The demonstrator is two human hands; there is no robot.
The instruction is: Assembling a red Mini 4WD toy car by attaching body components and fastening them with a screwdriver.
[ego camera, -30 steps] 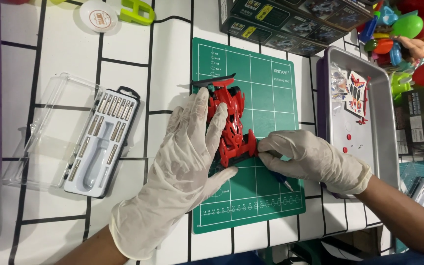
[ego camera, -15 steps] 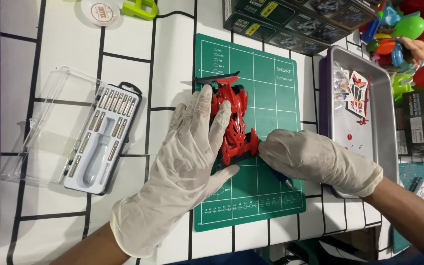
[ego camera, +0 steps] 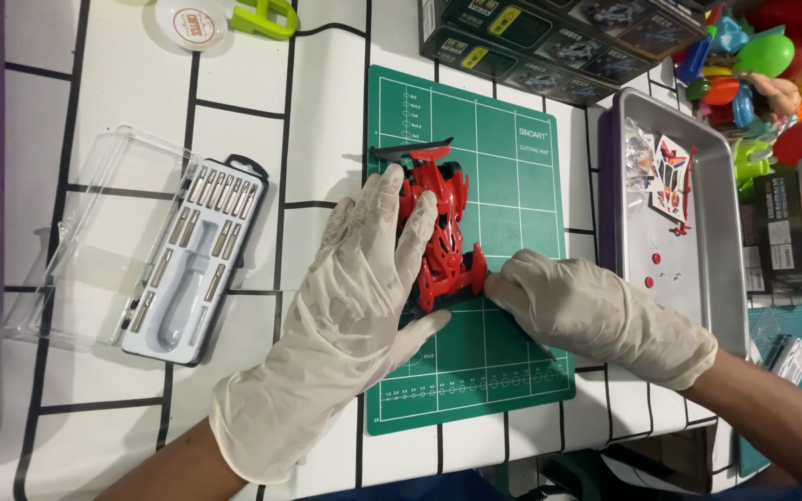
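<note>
A red toy race car [ego camera: 440,223] with a dark rear wing lies on a green cutting mat [ego camera: 512,167]. My left hand [ego camera: 345,315], in a whitish glove, lies flat along the car's left side with its fingers spread over the body. My right hand [ego camera: 587,311], also gloved, touches the car's near end with its fingertips. Both hands rest partly on the mat, and they hide the car's near left side.
An open screwdriver bit set [ego camera: 192,255] with a clear lid lies left of the mat. A metal tray [ego camera: 717,232] with sticker sheets and small red parts stands on the right. Dark boxes [ego camera: 549,37] and colourful toys [ego camera: 763,65] fill the far right.
The hands and the car have stayed almost still; the car sits slightly further from me on the mat than one second ago.
</note>
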